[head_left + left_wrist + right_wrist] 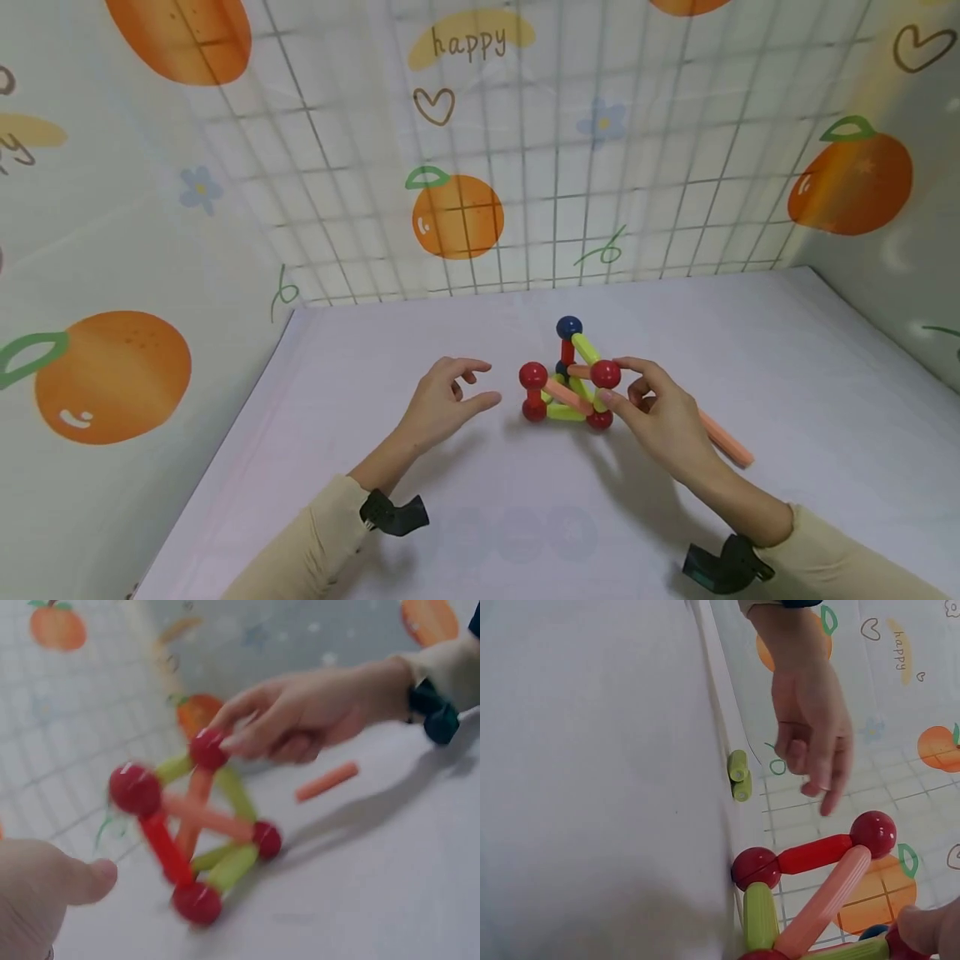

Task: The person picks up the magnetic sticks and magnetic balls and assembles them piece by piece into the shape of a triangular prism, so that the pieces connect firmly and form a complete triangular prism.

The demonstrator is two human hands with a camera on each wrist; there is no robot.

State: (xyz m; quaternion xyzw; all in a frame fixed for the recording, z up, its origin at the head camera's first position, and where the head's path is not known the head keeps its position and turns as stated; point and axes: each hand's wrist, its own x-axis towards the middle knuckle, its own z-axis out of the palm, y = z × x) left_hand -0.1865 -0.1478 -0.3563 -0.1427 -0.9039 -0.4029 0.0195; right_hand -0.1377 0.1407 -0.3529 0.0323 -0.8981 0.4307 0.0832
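A frame of magnetic rods and balls (567, 412) stands on the white table, with red and dark blue balls joined by red, yellow-green and salmon rods. My right hand (667, 421) pinches the red ball (606, 374) at its upper right corner between thumb and fingers. To the left of the frame, my left hand (447, 404) is held apart from it, thumb and fingers spread with nothing between them. Nearest to that hand are the upper red ball (136, 787) and the red rod (814, 854) below it. My right fingertips partly cover the pinched ball in the right wrist view.
A loose salmon rod (726, 437) lies on the table (480, 533) beyond my right wrist. Two yellow-green rods (739, 775) lie together on the table in the right wrist view. A curtain printed with oranges (457, 218) hangs behind the table and at its sides.
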